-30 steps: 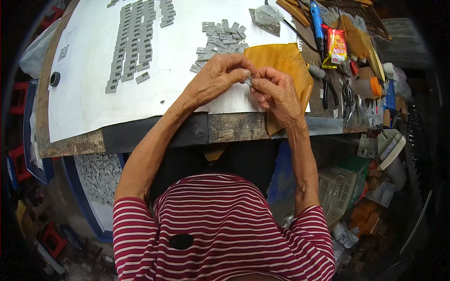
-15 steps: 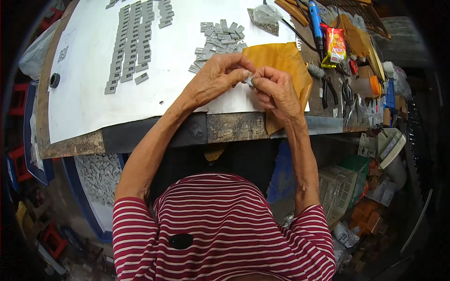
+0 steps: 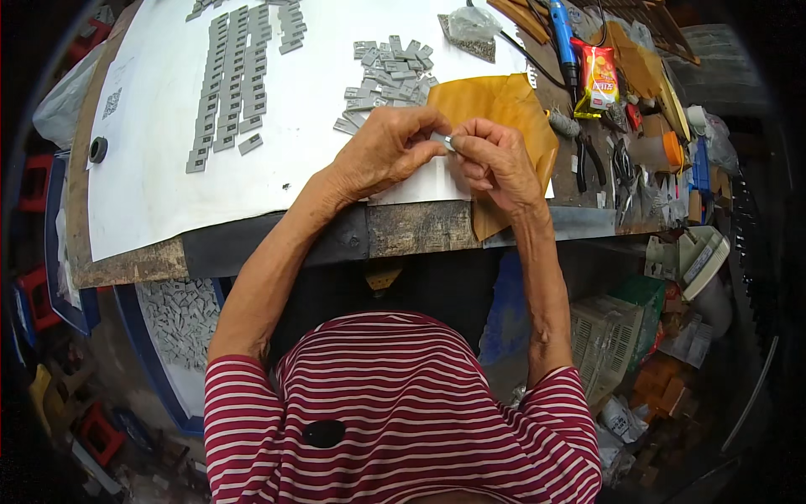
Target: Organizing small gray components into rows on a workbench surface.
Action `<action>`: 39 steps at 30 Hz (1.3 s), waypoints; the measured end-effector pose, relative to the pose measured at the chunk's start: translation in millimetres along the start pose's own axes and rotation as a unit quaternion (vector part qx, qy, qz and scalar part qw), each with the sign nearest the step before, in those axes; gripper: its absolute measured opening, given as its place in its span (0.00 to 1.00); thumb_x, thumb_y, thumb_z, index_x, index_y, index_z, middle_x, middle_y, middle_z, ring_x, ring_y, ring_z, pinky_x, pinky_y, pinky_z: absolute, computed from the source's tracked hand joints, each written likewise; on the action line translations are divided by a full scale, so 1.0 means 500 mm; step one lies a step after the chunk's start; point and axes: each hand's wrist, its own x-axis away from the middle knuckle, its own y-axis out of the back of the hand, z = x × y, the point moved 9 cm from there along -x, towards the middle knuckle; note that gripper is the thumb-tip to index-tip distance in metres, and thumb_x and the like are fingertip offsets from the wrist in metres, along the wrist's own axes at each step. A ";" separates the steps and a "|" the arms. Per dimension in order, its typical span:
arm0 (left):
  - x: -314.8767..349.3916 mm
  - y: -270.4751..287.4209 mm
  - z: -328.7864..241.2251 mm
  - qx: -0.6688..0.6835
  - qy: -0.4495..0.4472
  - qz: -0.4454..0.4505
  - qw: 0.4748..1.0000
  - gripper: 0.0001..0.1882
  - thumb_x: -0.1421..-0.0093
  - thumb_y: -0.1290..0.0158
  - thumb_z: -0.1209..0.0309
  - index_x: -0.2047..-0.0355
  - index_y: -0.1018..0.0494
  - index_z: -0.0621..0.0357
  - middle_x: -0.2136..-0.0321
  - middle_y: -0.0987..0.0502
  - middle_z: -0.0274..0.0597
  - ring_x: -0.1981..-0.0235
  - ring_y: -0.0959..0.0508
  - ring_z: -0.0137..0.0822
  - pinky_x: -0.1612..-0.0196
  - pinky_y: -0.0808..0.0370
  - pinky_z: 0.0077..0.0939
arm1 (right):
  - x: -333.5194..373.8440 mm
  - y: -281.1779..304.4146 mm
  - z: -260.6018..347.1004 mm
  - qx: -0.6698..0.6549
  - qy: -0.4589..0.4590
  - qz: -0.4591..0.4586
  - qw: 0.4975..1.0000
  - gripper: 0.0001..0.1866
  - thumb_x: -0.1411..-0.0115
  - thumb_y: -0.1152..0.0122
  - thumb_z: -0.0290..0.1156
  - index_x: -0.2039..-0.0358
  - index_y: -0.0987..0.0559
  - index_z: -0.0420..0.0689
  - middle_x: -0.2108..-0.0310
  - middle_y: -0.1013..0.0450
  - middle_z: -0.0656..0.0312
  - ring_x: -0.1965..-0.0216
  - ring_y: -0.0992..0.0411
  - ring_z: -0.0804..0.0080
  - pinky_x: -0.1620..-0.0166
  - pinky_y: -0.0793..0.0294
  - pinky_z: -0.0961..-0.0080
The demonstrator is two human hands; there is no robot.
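Note:
My left hand (image 3: 388, 151) and my right hand (image 3: 501, 161) meet above the near part of the white-covered table. Pinched between their fingertips is a small grey metal piece (image 3: 442, 139), partly hidden by the fingers. Beyond my left hand lies a loose heap of similar grey pieces (image 3: 390, 76). Farther left, more of these pieces stand in long overlapping rows (image 3: 228, 84). A mustard-yellow sheet (image 3: 495, 101), creased and leather-like, lies under and behind my right hand and hangs over the table's front edge.
To the right are a blue handheld tool (image 3: 564, 38), a red and yellow packet (image 3: 598, 80), black-handled pliers (image 3: 590, 164) and a bag of small parts (image 3: 470, 34). A black ring (image 3: 98, 149) sits far left. Below the table is a blue tray (image 3: 159, 370) of grey pieces.
My hands have drawn slightly apart at the fingertips, showing more of the grey piece. My left hand has shifted a little lower.

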 end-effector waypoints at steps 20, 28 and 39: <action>0.000 0.002 0.000 -0.042 -0.021 -0.022 0.999 0.09 0.50 0.45 0.75 0.67 0.29 0.65 0.80 0.27 0.40 0.81 0.30 0.28 0.77 0.32 0.21 | -0.004 0.006 -0.002 -0.036 0.027 -0.014 0.999 0.05 0.44 0.47 0.25 0.72 0.29 0.35 0.80 0.31 0.62 0.85 0.39 0.85 0.86 0.41 0.90; 0.003 -0.001 -0.004 -0.062 -0.047 -0.031 0.997 0.09 0.50 0.45 0.76 0.67 0.30 0.65 0.78 0.27 0.44 0.80 0.28 0.32 0.76 0.31 0.23 | -0.003 0.007 0.007 0.021 0.039 -0.051 0.998 0.04 0.46 0.48 0.23 0.74 0.30 0.36 0.83 0.34 0.64 0.88 0.42 0.86 0.88 0.47 0.89; 0.000 0.001 -0.003 -0.114 -0.042 -0.039 0.992 0.10 0.51 0.46 0.76 0.67 0.30 0.63 0.71 0.28 0.43 0.73 0.27 0.34 0.71 0.29 0.24 | -0.003 0.006 0.012 0.038 0.071 -0.070 0.994 0.05 0.44 0.49 0.24 0.74 0.29 0.36 0.83 0.33 0.64 0.87 0.40 0.86 0.87 0.44 0.89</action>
